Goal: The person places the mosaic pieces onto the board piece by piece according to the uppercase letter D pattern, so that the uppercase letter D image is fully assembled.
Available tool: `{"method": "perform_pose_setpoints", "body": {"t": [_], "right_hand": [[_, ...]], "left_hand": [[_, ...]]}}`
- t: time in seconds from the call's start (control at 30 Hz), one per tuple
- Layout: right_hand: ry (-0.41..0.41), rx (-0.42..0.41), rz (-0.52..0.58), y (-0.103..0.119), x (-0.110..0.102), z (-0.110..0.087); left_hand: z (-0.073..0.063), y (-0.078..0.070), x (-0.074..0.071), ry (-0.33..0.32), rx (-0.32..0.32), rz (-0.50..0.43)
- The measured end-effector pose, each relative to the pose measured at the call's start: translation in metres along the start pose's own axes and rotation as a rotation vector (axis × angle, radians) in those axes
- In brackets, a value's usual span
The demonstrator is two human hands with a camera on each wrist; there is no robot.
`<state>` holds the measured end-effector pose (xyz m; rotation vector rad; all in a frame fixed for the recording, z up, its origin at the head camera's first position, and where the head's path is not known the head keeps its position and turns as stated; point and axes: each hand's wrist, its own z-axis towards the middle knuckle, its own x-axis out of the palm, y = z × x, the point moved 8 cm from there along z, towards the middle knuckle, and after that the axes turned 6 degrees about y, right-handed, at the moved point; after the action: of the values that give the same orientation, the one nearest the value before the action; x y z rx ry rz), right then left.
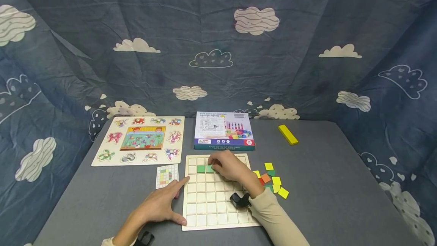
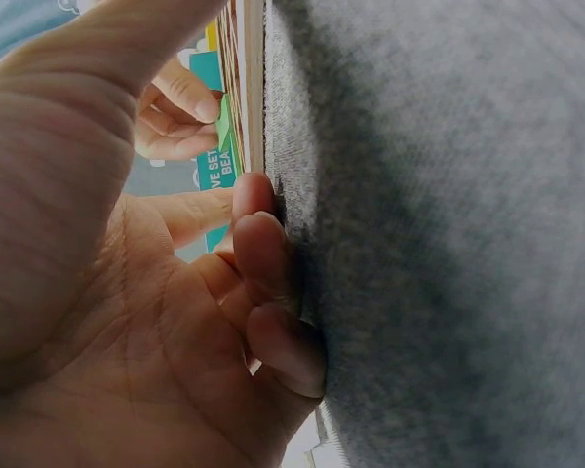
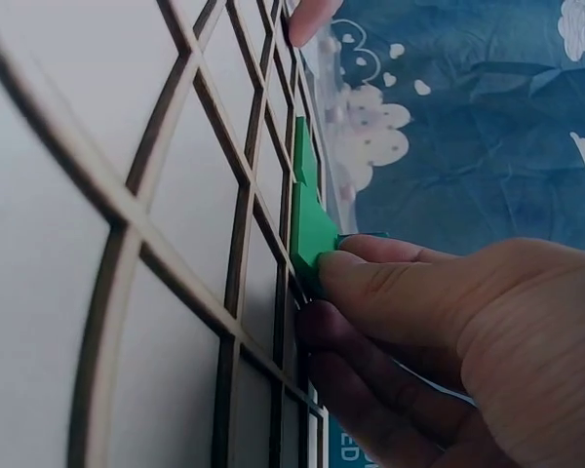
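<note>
In the head view, the right hand point(image 1: 228, 165) pinches a green tile point(image 1: 209, 168) over the board point(image 1: 201, 208), in its second row from the top; a second green tile point(image 1: 200, 169) sits just left of it; the left hand point(image 1: 159, 205) lies with fingers spread, grasping nothing, index finger and thumb at the board's left edge; a card point(image 1: 162, 174) lies just beyond that hand, loose tiles point(image 1: 276, 180) in yellow, green, red and orange right of the board; farther back on the table point(image 1: 324, 200) are a puzzle point(image 1: 114, 147), a box point(image 1: 223, 132) and a yellow block point(image 1: 288, 135); in the left wrist view, the left hand's fingertips rest beside the board's edge; in the right wrist view, thumb and finger hold the green tile, but whether it is fully seated I cannot tell.
</note>
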<state>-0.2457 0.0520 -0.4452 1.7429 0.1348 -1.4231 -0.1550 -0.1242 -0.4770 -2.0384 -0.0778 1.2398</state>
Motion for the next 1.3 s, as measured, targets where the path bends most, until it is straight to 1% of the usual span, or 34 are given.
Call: {"method": "perform_pose_setpoints", "body": {"t": [0.13, 0.37, 0.57, 0.83, 1.0, 1.17, 1.3], "right_hand": [[0.002, 0.001, -0.019, 0.001, 0.0, 0.0], [-0.002, -0.052, -0.057, 0.006, 0.0, -0.002], [0.016, -0.028, -0.051, 0.003, 0.001, -0.003], [0.015, -0.036, -0.065, 0.005, -0.001, -0.005], [0.043, -0.026, -0.083, 0.005, -0.002, -0.007], [0.046, 0.0, -0.111, 0.002, -0.009, -0.013], [0.037, 0.016, -0.109, -0.004, -0.017, -0.021]], "left_hand": [[0.0, 0.0, 0.0, -0.004, 0.003, 0.007], [0.0, 0.001, 0.002, 0.006, -0.003, -0.007], [-0.001, 0.0, 0.002, 0.008, 0.003, -0.009], [0.0, -0.001, 0.001, -0.001, 0.01, 0.008], [0.0, -0.001, 0.001, 0.005, 0.009, 0.003], [0.0, -0.001, 0.001, 0.001, 0.009, 0.006], [0.001, -0.001, 0.001, -0.001, 0.008, 0.011]]}}
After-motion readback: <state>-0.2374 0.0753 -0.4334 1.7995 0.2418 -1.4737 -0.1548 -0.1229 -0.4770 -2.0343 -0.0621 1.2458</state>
